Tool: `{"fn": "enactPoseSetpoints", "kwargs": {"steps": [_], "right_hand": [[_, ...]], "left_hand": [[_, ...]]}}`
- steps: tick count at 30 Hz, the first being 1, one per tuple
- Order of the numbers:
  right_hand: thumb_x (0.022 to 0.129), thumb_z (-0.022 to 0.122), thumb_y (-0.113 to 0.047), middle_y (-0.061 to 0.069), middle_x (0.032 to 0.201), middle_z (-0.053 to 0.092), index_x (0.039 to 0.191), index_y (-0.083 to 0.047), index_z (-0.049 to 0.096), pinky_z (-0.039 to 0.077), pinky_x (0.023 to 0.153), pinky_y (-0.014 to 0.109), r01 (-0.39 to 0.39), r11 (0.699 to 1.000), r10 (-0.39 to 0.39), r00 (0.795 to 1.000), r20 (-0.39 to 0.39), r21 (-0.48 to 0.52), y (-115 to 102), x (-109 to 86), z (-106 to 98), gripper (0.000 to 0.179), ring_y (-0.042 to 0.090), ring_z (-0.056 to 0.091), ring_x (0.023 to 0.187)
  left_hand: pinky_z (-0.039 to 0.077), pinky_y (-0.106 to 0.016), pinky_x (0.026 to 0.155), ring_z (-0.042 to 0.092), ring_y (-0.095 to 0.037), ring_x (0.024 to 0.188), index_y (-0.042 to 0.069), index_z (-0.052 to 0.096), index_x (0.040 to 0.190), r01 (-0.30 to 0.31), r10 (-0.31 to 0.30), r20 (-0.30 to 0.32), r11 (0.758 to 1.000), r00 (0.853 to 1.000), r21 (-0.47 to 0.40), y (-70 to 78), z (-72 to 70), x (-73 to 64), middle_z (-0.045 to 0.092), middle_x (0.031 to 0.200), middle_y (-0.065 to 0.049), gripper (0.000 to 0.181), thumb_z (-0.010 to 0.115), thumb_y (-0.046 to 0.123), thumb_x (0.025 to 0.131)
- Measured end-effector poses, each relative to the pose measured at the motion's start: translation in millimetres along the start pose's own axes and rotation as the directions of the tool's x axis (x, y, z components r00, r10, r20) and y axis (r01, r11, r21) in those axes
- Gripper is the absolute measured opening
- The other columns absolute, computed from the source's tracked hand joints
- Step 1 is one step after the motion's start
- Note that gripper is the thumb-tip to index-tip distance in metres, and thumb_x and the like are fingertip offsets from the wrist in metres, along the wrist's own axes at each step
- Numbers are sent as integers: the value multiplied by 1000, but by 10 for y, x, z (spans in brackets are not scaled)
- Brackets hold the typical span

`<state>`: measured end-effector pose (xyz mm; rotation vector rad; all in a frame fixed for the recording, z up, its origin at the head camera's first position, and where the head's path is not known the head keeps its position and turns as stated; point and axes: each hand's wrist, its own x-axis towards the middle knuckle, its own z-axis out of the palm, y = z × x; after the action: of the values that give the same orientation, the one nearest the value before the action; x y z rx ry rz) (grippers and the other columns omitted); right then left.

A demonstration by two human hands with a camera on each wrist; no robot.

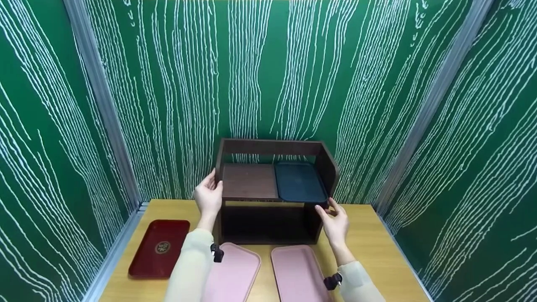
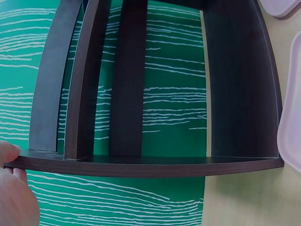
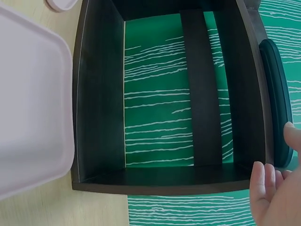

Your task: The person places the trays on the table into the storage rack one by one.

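Green wall (image 1: 279, 63) w/ white squiggles behind wood table (image 1: 361, 226). Dark tray (image 1: 301, 182) lies flat on brown shelf (image 1: 249, 180), upper level, R side, front rim approx at the edge. L hand (image 1: 208, 199) pinches shelf's L side; R hand (image 1: 336, 224) at tray's front-R corner, can't tell if gripping. Risk: thumb snags rim, tray could drop onto pink trays (image 1: 293, 268).

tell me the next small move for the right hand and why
Perhaps ease the blue tray slightly back: its front edge seems to jut past the shelf, the right hand is at its front corner, and the left hand holds the shelf's side.
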<state>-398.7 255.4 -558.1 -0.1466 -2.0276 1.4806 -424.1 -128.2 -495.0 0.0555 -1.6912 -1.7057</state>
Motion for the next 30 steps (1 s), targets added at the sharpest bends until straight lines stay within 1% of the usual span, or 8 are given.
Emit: {"fn": "enactPoseSetpoints", "kwargs": {"steps": [5, 9, 14, 17, 20, 23, 27, 30], "right_hand": [[90, 90, -20, 21, 131, 71, 139, 1, 70, 52, 75, 8, 15, 1000, -16, 999, 51, 17, 33, -52, -110, 57, 37, 71, 106], [90, 89, -18, 21, 128, 73, 135, 1, 72, 56, 79, 13, 31, 999, -35, 989, 142, 29, 93, -88, -201, 52, 34, 72, 105], [92, 86, -11, 24, 125, 74, 132, 4, 73, 56, 80, 17, 19, 999, -27, 962, 271, 32, 176, -115, -304, 45, 28, 72, 103], [93, 85, -9, 22, 123, 75, 130, 4, 74, 56, 78, 18, -19, 999, 8, 935, 353, 28, 232, -131, -363, 41, 25, 73, 100], [95, 82, -10, 20, 123, 76, 131, 5, 73, 58, 76, 23, -58, 998, 56, 884, 465, -10, 288, -166, -426, 40, 21, 72, 97], [98, 77, -11, 19, 123, 75, 135, 8, 68, 59, 74, 29, -72, 994, 105, 805, 584, -80, 388, -221, -509, 42, 16, 70, 94], [99, 73, -8, 23, 122, 72, 138, 14, 60, 56, 67, 29, -77, 985, 165, 698, 697, -156, 580, -355, -655, 47, 16, 66, 90], [96, 73, -5, 24, 118, 71, 138, 17, 57, 51, 60, 25, -84, 976, 205, 653, 729, -200, 719, -493, -770, 50, 18, 65, 87]], "left_hand": [[59, -34, 102, 71, -36, 121, 0, 74, 134, 9, -9, 0, 1000, 1000, -3, 9, 1, -9, 71, 133, -20, 44, 75, -11, 91], [58, -35, 104, 70, -35, 123, 1, 73, 135, 10, -10, 10, 1000, 1000, -7, 10, 0, -10, 70, 135, -20, 44, 76, -11, 92], [57, -38, 105, 69, -35, 124, 0, 73, 135, 14, -14, 18, 1000, 1000, 5, 0, 2, 1, 70, 136, -19, 44, 75, -9, 93], [58, -38, 105, 70, -34, 123, 1, 73, 135, 17, -17, 18, 1000, 1000, 12, 3, 7, 14, 70, 136, -19, 43, 75, -8, 93], [58, -37, 104, 70, -34, 122, 1, 73, 135, 18, -18, 15, 1000, 1000, 3, 19, 12, 22, 70, 136, -19, 44, 75, -10, 92], [58, -36, 104, 70, -34, 122, 0, 73, 135, 14, -14, 20, 1000, 1000, -7, 38, 16, 21, 70, 135, -19, 44, 75, -11, 92], [58, -34, 103, 70, -33, 122, 0, 73, 135, 19, -19, 25, 1000, 1000, -9, 24, 14, 17, 70, 135, -18, 43, 75, -9, 93], [58, -34, 103, 70, -32, 123, 0, 73, 135, 26, -26, 21, 1000, 999, -13, 20, 7, 6, 71, 135, -18, 43, 75, -9, 93]]}}
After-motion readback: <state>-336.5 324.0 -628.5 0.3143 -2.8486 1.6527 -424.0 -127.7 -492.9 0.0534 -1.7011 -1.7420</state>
